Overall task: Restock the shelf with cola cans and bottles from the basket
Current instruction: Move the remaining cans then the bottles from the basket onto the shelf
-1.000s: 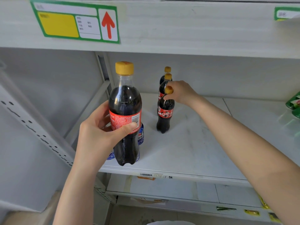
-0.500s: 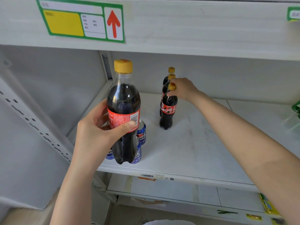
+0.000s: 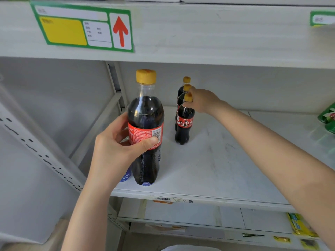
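- Bright, even, diffuse light; no lamp in view.
- The held bottle (image 3: 146,131) shows soft highlights on its dark shoulder; no harsh glare.
- Right of that bottle, the shelf (image 3: 226,165) is pale, with only a faint shadow at the row of standing bottles.
- Above the bottle, the label (image 3: 83,27) has unreadable, smeared print.
- Far right of the bottle, green packs (image 3: 329,117) are blurred.
- Wide-angle bending curves the shelf edges towards the frame borders.
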